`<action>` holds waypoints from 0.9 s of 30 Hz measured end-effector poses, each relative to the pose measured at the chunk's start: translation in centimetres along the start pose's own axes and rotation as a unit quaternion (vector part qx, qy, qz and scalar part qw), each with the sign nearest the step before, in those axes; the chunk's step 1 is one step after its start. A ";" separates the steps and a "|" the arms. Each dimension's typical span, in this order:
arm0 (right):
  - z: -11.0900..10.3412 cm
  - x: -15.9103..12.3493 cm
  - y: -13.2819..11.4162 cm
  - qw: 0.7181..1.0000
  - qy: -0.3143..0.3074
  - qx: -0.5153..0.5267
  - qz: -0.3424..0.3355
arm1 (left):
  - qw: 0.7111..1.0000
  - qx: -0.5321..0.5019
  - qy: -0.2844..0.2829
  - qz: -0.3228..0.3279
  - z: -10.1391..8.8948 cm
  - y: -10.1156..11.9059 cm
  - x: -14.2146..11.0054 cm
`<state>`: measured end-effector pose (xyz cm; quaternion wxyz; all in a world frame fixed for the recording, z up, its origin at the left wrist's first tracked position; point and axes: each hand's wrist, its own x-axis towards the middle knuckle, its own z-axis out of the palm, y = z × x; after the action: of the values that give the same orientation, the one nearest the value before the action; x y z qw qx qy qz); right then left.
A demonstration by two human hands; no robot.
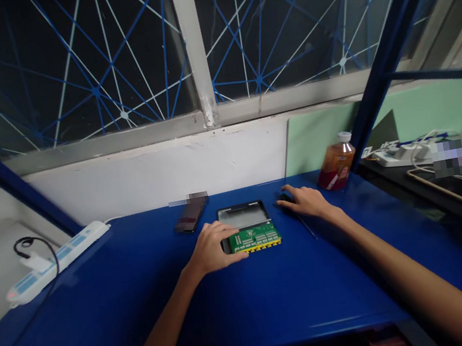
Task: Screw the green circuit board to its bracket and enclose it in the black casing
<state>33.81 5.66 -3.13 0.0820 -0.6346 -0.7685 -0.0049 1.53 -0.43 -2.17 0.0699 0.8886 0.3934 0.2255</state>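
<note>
A small device with a grey screen and a bare green circuit board [254, 235] lies flat on the blue table [253, 300]. My left hand [215, 247] rests on its left edge, fingers curled over the board's near left corner. My right hand [305, 201] lies to the right of the device, fingers spread flat over a small dark object [285, 196] that is mostly hidden. A thin dark rod [306, 225] lies on the table by my right wrist.
A dark rectangular part [191, 216] sits behind the device to the left. A white power strip [56, 260] with a black cable lies at far left. An orange drink bottle [337, 163] stands at back right, by a blue post. Cables and another strip lie on the right bench.
</note>
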 end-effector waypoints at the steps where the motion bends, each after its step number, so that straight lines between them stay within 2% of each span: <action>1: -0.1 0.0 0.0 1.000 -0.001 0.001 0.001 | 1.000 -0.010 0.007 -0.003 -0.2 0.1 0.0; 10: -0.5 -0.1 0.4 1.000 -0.019 0.005 0.004 | 0.993 -0.100 0.035 -0.056 -1.1 0.2 -0.1; 15: -0.9 -0.1 0.9 1.000 -0.012 -0.015 0.025 | 0.991 -0.094 0.028 -0.094 -1.1 0.4 -0.1; 18: -1.9 -0.5 0.7 0.999 0.007 -0.015 0.036 | 0.989 -0.087 0.024 -0.119 -0.9 0.3 0.0; 23: -4.2 -2.0 -2.4 0.994 0.055 0.091 -0.028 | 0.981 -0.081 0.012 -0.174 -0.3 -0.2 0.2; 25: -4.6 -2.5 -4.0 0.983 0.039 0.159 -0.083 | 0.980 -0.077 0.013 -0.186 -0.1 -0.3 0.2; 27: -4.4 -2.8 -5.2 0.964 -0.012 0.226 -0.138 | 0.978 -0.072 0.022 -0.192 0.1 -0.4 0.2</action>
<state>29.79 1.39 1.38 0.2120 -0.4878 -0.8305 0.1653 1.45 0.03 -2.34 0.1670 0.7838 0.5408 0.2556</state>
